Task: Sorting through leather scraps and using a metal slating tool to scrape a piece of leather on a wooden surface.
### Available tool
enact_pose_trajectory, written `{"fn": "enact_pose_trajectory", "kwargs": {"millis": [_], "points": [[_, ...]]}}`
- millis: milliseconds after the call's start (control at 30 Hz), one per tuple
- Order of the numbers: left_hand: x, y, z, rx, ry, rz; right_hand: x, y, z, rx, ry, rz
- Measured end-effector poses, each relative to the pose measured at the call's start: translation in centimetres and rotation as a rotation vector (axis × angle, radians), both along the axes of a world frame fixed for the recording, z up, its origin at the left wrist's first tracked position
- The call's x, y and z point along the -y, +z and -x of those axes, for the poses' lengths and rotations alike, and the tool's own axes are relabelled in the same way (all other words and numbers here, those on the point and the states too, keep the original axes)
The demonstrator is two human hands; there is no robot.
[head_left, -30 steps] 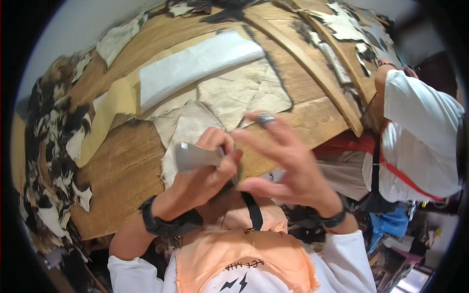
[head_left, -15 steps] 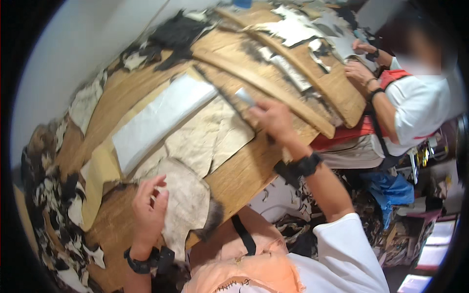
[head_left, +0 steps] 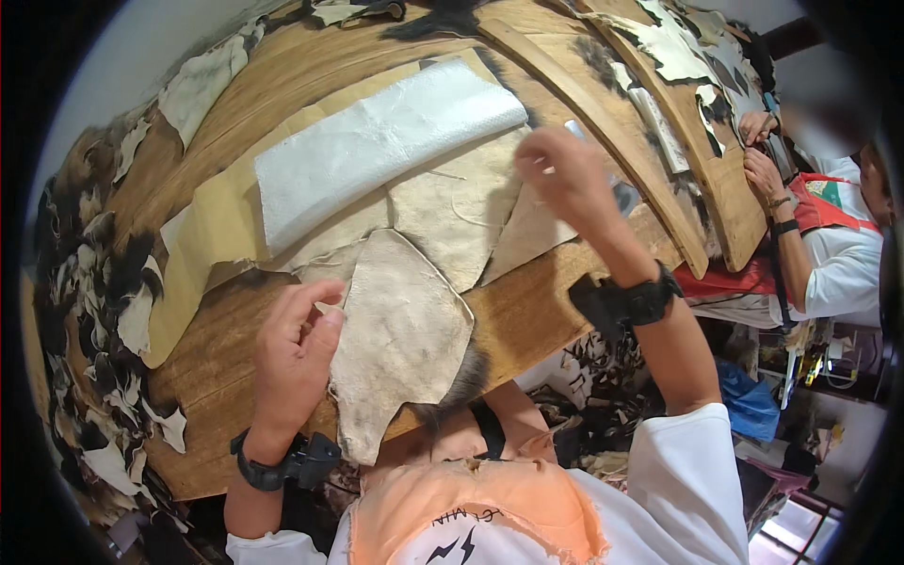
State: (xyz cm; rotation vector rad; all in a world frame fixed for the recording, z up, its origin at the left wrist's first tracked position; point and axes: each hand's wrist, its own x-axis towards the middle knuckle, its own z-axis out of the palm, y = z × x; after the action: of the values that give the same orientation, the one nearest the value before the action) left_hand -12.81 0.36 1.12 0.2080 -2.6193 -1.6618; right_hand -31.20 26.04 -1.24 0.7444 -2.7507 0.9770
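Observation:
My left hand (head_left: 297, 334) is beside the left edge of a pale, pointed piece of hide (head_left: 405, 320), thumb and fingers curved and apart. Dark fur shows under that piece's lower right edge. My right hand (head_left: 565, 184) is curled above the right end of a larger cream hide (head_left: 447, 207). A flat, pale metal tool (head_left: 573, 129) sticks out beyond its knuckles; the rest is mostly hidden by the hand. Across the upper part of the hide lies a folded, shiny white sheet (head_left: 386, 141) over yellowish-brown paper (head_left: 226, 231).
Two long wooden boards (head_left: 603, 141) (head_left: 725, 202) slant across the wooden table (head_left: 221, 395) at right. Fur scraps (head_left: 94, 414) heap along the left edge. White hide pieces (head_left: 673, 42) lie at the far right. A co-worker's hands (head_left: 761, 155) work beyond the boards.
The head view has shifted, so the table things appear moved. My right hand has turned, with the tool now mostly behind it. My left hand stays by the pointed hide.

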Motion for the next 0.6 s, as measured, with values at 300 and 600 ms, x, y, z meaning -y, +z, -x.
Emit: {"fn": "enact_pose_trajectory", "kwargs": {"millis": [300,600], "points": [[0.3,1.8,2.0,-0.024,-0.097,0.101,4.9,-2.3,-0.1,0.038,0.035,-0.177],[1.1,-0.2,5.9,-0.079,-0.273,0.212,3.4,-0.1,-4.5,0.020,0.019,-0.121]]}}
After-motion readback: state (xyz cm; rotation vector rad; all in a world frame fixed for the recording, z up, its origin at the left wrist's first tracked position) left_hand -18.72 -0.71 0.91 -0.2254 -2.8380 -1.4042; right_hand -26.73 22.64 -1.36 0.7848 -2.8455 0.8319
